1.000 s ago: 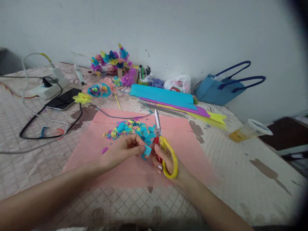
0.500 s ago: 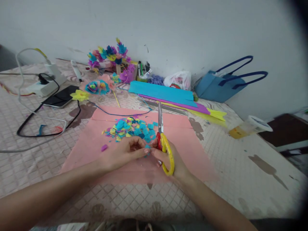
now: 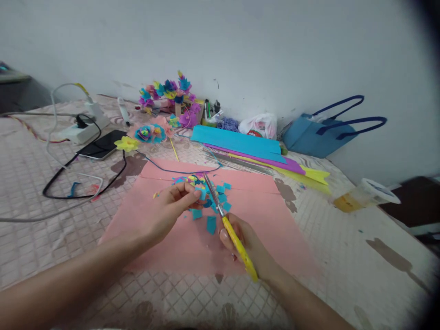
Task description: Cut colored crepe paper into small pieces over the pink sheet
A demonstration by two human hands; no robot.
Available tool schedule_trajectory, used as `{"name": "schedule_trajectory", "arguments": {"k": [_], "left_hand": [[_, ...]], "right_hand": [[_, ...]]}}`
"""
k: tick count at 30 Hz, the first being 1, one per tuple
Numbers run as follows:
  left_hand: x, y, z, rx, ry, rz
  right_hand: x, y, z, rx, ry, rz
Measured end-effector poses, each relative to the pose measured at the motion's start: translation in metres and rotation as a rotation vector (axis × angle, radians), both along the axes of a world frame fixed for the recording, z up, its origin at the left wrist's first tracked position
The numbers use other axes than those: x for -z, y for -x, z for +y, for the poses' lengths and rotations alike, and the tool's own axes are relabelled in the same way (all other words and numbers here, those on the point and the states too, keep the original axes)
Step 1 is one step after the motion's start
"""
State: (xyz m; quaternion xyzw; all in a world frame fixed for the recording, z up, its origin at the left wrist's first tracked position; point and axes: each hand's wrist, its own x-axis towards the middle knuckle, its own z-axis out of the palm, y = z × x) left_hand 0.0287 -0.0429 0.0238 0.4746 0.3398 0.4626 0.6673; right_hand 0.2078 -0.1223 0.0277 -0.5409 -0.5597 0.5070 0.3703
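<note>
Yellow-handled scissors (image 3: 237,243), one pair, are held above the middle of one pink paper sheet (image 3: 271,229), their blades slanting toward its far edge. The right hand (image 3: 245,240) is closed around the scissors' handles; the left hand (image 3: 177,199), fingers drawn into a narrow pinch, holds one light-blue paper piece (image 3: 202,195) over the sheet, just beside the blades. Beneath the two hands, on the sheet, lies one heap of paper scraps (image 3: 222,198), partly hidden and too many to count, in blue, yellow and purple; one blue square (image 3: 211,224) lies at its near side. Beyond the sheet's far edge are three lengths of folded paper: one blue (image 3: 237,140), one purple (image 3: 292,165) and one yellow (image 3: 316,175). Past the sheet's far left corner are one yellow paper flower (image 3: 127,144), one phone (image 3: 103,145) and one white power strip (image 3: 82,131). Right of the sheet, one lidded plastic tub (image 3: 366,196) lies tilted; beyond its far right corner stands one blue two-handled bag (image 3: 318,136).
</note>
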Motion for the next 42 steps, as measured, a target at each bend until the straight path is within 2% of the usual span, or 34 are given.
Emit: {"name": "schedule_trajectory", "arguments": {"k": [6, 16, 32, 37, 42], "left_hand": [[-0.005, 0.002, 0.0, -0.073, 0.034, -0.084], [-0.009, 0.002, 0.0, -0.085, 0.059, -0.109], [-0.004, 0.002, 0.0, -0.076, 0.047, -0.133], [-0.001, 0.003, 0.0, -0.071, 0.03, -0.134], [-0.001, 0.003, 0.002, -0.065, 0.03, -0.13]], "right_hand": [[0.002, 0.002, 0.0, 0.02, 0.018, -0.028], [0.006, 0.008, 0.002, 0.014, 0.021, 0.008], [0.012, 0.008, 0.002, 0.075, 0.034, -0.036], [0.017, 0.004, 0.001, 0.037, -0.002, -0.112], [0.018, 0.002, 0.002, 0.029, -0.007, -0.104]]}}
